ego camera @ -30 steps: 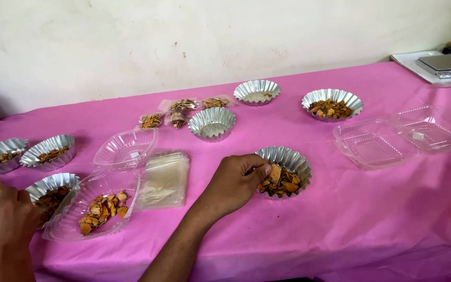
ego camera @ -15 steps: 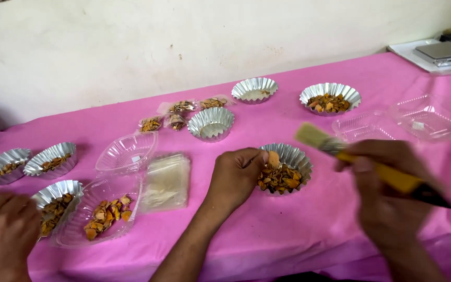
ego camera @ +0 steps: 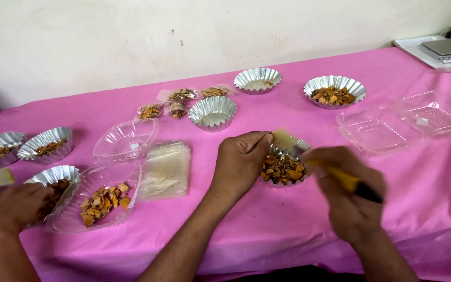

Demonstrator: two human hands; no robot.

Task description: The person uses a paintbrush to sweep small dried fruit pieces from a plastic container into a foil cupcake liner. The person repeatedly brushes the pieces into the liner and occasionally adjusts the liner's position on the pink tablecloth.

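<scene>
Foil cup (ego camera: 283, 168): crinkly silver, full of orange-brown chips, sitting on the pink tablecloth (ego camera: 309, 219) pretty much dead centre in the head view.
Left hand (ego camera: 241, 162): parked at the cup's 9 o'clock, fingers curled round the rim and pinching it so it stays put. Touching, not lifting as far as I can see.
Right hand (ego camera: 348, 201): at about 4 o'clock from the cup, closed in a fist grip round a brush (ego camera: 317, 162) with a yellow handle. Blurry, so it's on the go.
Brush axis: the key bit imo. Handle runs from 4 o'clock up to 10 o'clock, pale bristles right over the cup's far rim beside the left fingertips. Can't tell if they actually touch the chips.
Nearer hand: left one is on the cup, right one only reaches it through the brush.
Other stuff: clear plastic tray (ego camera: 97, 203) of the same chips at 9 o'clock, empty clear clamshell (ego camera: 408, 122) at 2 o'clock.
Someone else: another person's hand (ego camera: 11, 206) far out at 9 o'clock with their own brush.
</scene>
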